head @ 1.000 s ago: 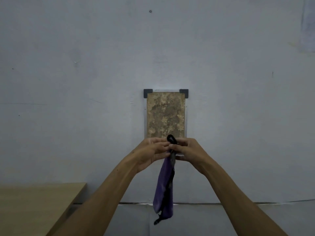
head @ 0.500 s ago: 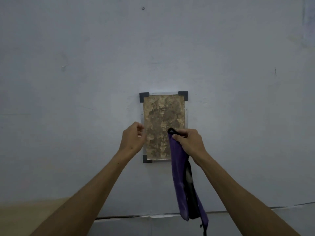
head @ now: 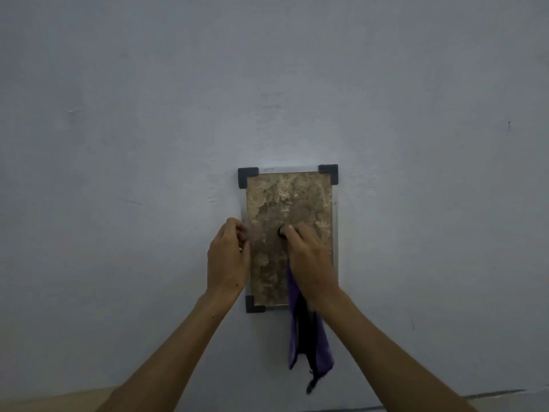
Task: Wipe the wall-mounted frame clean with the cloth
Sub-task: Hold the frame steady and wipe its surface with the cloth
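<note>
Two bare hands are raised to a pale grey wall, both at the frame that hangs on it. It is a tall rectangle with a mottled brown and tan picture behind a clear pane, and black corner pieces show at the top left, the top right and the bottom left; the bottom right corner is hidden behind the right forearm and the cloth. The right hand lies over the lower middle of the picture with its fingers curled round the top of the cloth, a dark bunched end of which pokes out just beside the knuckles. From under that hand the cloth hangs straight down, purple with a black band along it, past the bottom edge of the frame and over the wall below, ending in a thin black tail. Whether the cloth is pressed flat against the pane under the hand cannot be told. The left hand is at the left edge of the frame, about halfway up, with its fingers bent in toward that edge; the fingertips are blurred, so whether they pinch the edge or only touch it cannot be told. The two hands are near each other but apart, with a strip of the picture showing between them. At the bottom left corner of the view a sliver of light wooden table shows below the left forearm, and a dark line runs along the wall low on the right.
</note>
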`<action>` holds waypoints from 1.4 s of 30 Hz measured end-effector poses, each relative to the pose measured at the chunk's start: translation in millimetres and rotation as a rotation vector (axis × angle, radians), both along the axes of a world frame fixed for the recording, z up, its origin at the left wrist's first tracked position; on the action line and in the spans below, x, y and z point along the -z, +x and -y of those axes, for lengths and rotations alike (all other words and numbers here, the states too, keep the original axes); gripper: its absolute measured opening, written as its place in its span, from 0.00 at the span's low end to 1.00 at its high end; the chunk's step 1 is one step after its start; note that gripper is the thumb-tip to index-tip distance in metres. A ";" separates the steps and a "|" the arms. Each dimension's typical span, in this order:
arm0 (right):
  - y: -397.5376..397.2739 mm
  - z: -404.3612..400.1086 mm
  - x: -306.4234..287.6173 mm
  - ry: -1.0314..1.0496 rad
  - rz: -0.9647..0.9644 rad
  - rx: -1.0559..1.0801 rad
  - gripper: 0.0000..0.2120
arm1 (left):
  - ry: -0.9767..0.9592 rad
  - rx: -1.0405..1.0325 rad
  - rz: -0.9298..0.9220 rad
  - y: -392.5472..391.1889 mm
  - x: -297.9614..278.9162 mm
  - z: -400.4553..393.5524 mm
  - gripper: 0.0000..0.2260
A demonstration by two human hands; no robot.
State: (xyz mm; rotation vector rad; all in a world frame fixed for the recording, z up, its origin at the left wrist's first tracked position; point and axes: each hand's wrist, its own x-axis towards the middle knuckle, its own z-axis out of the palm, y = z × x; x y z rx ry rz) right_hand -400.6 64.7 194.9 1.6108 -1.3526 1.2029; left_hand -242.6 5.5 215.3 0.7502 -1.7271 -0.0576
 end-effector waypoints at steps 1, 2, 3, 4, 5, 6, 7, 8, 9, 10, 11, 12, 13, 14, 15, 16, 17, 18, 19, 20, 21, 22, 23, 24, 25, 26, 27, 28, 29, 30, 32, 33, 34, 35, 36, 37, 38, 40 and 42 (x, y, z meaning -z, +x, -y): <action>0.0 1.0 14.3 0.041 -0.042 -0.007 0.12 | 0.000 0.015 -0.014 0.6 0.2 -0.1 0.10; -0.2 1.1 27.2 0.080 -0.080 -0.017 0.14 | -0.001 0.029 -0.027 1.2 -0.4 -0.4 0.10; -1.1 1.6 40.8 0.116 -0.119 -0.025 0.15 | -0.004 0.035 -0.035 1.4 1.3 0.7 0.10; -1.7 0.9 51.7 0.152 -0.161 -0.037 0.16 | -0.011 0.037 -0.040 1.5 1.6 0.3 0.10; -2.6 -0.3 61.3 0.192 -0.203 -0.047 0.17 | -0.021 0.037 -0.042 1.5 3.2 -0.3 0.10; -4.4 -2.0 66.3 0.231 -0.243 -0.051 0.18 | -0.033 0.033 -0.042 1.6 3.9 -1.1 0.10; -6.7 -3.7 67.0 0.261 -0.271 -0.053 0.18 | -0.048 0.027 -0.041 1.9 4.9 -1.7 0.11; -7.7 -6.0 62.7 0.267 -0.273 -0.055 0.18 | -0.056 0.020 -0.041 2.6 5.6 -2.0 0.11; -8.0 -8.1 54.9 0.248 -0.238 -0.063 0.16 | -0.059 0.017 -0.043 3.3 6.1 -1.9 0.12; -6.9 -9.7 43.5 0.196 -0.169 -0.079 0.12 | -0.055 0.022 -0.049 4.3 6.3 -1.5 0.12; -6.9 -9.5 30.5 0.117 -0.080 -0.089 0.09 | -0.047 0.034 -0.057 5.0 6.3 -0.7 0.12; -7.5 -8.3 16.5 0.038 0.008 -0.086 0.08 | -0.039 0.048 -0.065 5.8 5.7 -0.5 0.12; -8.8 -5.3 5.1 -0.017 0.067 -0.070 0.07 | -0.032 0.056 -0.069 6.9 5.7 0.1 0.13; -10.1 -2.2 -4.1 -0.040 0.081 -0.052 0.07 | -0.025 0.060 -0.074 7.6 4.4 0.0 0.13; -10.1 0.9 -6.8 -0.040 0.057 -0.035 0.08 | -0.015 0.060 -0.082 9.4 4.9 -0.4 0.14; -10.4 3.5 -6.0 -0.031 0.007 -0.021 0.09 | -0.002 0.064 -0.098 10.4 3.9 -1.0 0.14; -10.0 5.1 -0.4 -0.017 -0.045 -0.020 0.10 | 0.012 0.070 -0.115 11.5 4.2 -1.3 0.14; -9.1 5.6 8.2 0.003 -0.087 -0.032 0.11 | 0.021 0.075 -0.125 12.2 4.9 -1.2 0.14; -7.2 5.8 19.0 0.029 -0.114 -0.050 0.12 | 0.024 0.077 -0.127 12.7 6.1 -1.0 0.14; -4.8 5.5 30.8 0.061 -0.126 -0.069 0.12 | 0.026 0.078 -0.124 12.7 7.8 -1.0 0.14; -2.1 6.1 42.9 0.093 -0.123 -0.083 0.13 | 0.029 0.078 -0.121 12.9 9.6 -0.7 0.14; 1.5 6.3 55.0 0.118 -0.114 -0.094 0.13 | 0.036 0.081 -0.120 12.9 11.7 -0.9 0.13; 5.0 6.7 66.8 0.142 -0.107 -0.103 0.13 | 0.044 0.085 -0.125 12.9 13.8 -1.4 0.13; 8.8 6.3 77.2 0.172 -0.108 -0.113 0.14 | 0.054 0.087 -0.130 13.0 15.8 -2.0 0.13; 12.0 5.0 86.9 0.209 -0.115 -0.121 0.14 | 0.065 0.088 -0.131 13.3 18.2 -3.4 0.13; 14.0 3.7 95.3 0.240 -0.133 -0.123 0.14 | 0.075 0.087 -0.129 13.6 20.8 -4.6 0.13; 14.4 1.9 102.4 0.267 -0.153 -0.118 0.15 | 0.082 0.084 -0.124 13.9 24.2 -5.7 0.13; 12.7 -0.5 108.4 0.289 -0.163 -0.105 0.15 | 0.087 0.082 -0.115 14.3 28.3 -6.7 0.12; 8.7 -3.6 111.5 0.296 -0.153 -0.083 0.16 | 0.094 0.080 -0.105 14.4 32.6 -7.3 0.12; 2.5 -6.9 113.5 0.289 -0.114 -0.055 0.16 | 0.104 0.076 -0.096 14.7 37.2 -7.8 0.12; -13.9 -16.1 115.3 0.251 0.037 0.005 0.15 | 0.122 0.061 -0.083 15.2 44.9 -8.4 0.12; -23.4 -21.3 116.9 0.223 0.131 0.039 0.14 | 0.132 0.054 -0.078 15.4 48.3 -8.4 0.12; -32.3 -26.5 117.2 0.188 0.222 0.072 0.13 | 0.140 0.052 -0.073 14.9 50.5 -8.3 0.12; -38.8 -30.7 117.9 0.156 0.299 0.104 0.12 | 0.149 0.051 -0.066 14.4 52.4 -8.2 0.13; -41.8 -32.6 119.0 0.134 0.354 0.132 0.11 | 0.161 0.049 -0.059 14.5 54.6 -9.0 0.13; -40.6 -32.4 118.9 0.121 0.390 0.152 0.10 | 0.177 0.047 -0.056 14.5 56.2 -10.2 0.13; -35.6 -30.0 119.5 0.120 0.420 0.160 0.09 | 0.199 0.047 -0.049 15.2 59.1 -10.9 0.12; -17.4 -20.7 122.3 0.130 0.479 0.154 0.08 | 0.252 0.044 -0.025 17.6 67.4 -11.4 0.12; 5.2 -10.0 125.7 0.146 0.511 0.136 0.06 | 0.299 0.040 -0.023 20.5 76.6 -10.8 0.11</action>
